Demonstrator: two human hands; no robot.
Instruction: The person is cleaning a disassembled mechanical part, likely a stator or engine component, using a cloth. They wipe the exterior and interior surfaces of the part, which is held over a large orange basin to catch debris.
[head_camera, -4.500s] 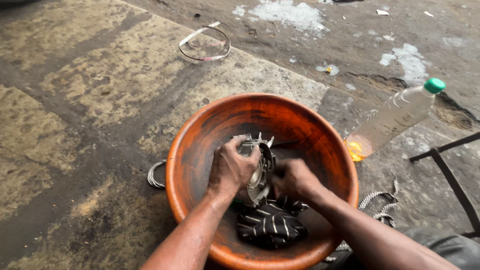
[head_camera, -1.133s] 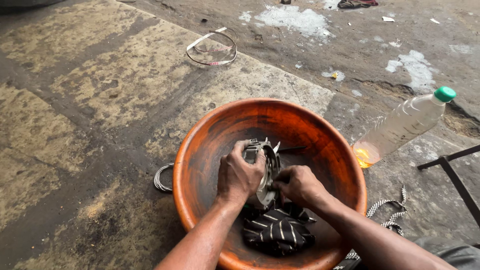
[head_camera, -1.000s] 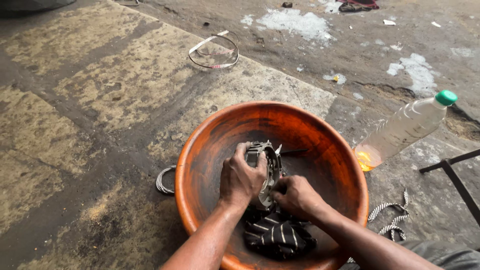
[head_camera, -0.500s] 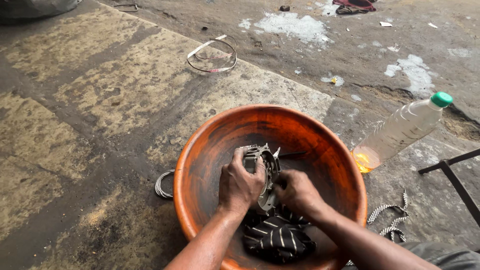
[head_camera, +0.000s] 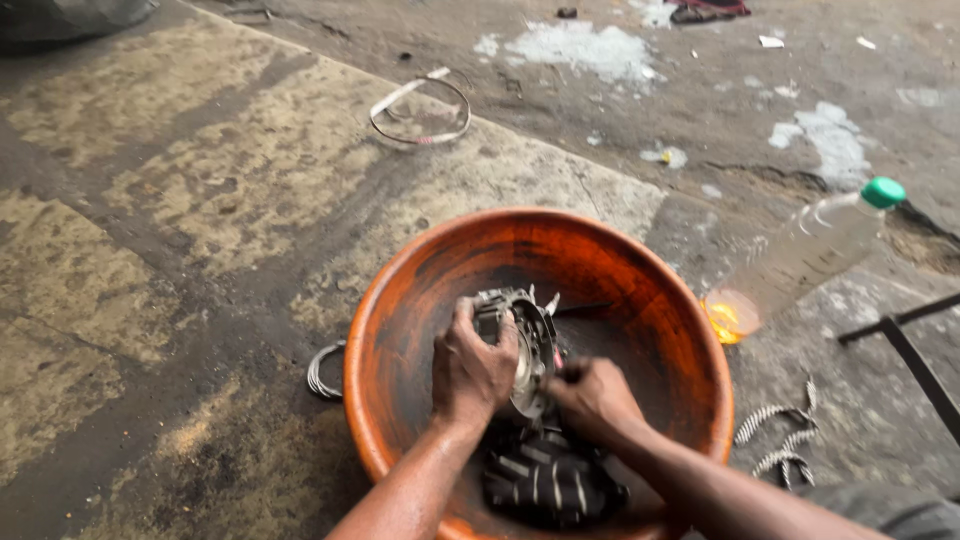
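— What sat at the left?
— A wire coil (head_camera: 322, 370) touched the basin (head_camera: 420, 290).
— And the hands?
— The left hand (head_camera: 472, 372) clasped a metal part (head_camera: 528, 335) inside the basin; the right hand (head_camera: 592, 398) was closed against it, above a striped cloth (head_camera: 545, 480). A bottle (head_camera: 800, 255) lay to the right.

1 head cam, worn by the person, looks steeply down & fwd, close over the orange basin (head_camera: 400, 330) on the concrete ground (head_camera: 180, 200); forearms enter from bottom edge.
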